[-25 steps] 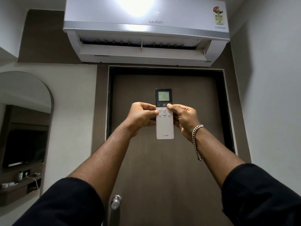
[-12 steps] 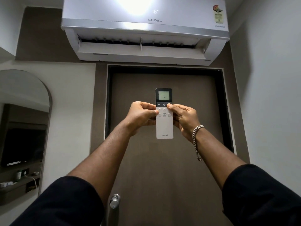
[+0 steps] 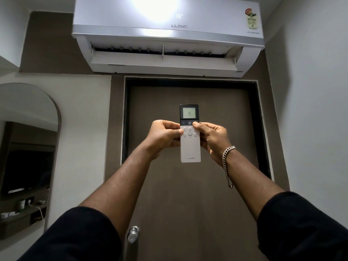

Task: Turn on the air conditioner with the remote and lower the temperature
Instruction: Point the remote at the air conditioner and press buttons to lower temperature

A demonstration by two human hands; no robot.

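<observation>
The remote (image 3: 190, 146) is held upright in front of the brown door (image 3: 188, 194), its screen reading 18. The left hand (image 3: 162, 137) and right hand (image 3: 212, 140) both have their fingers closed round its sides, the right thumb on its upper buttons. Above, the air conditioner (image 3: 167, 34) shows 18, its flap open.

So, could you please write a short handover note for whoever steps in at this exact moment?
Left hand: grips the remote by its left edge.
Right hand: holds the right edge, thumb at the right end of the dark button strip, beside the power button.
Remote: upright in front of the door; screen reads 18.
Air conditioner: above the door, flap open, panel shows 18.
Done: unit is on.
Left: lower the temperature with the minus key at the strip's left end.
</observation>
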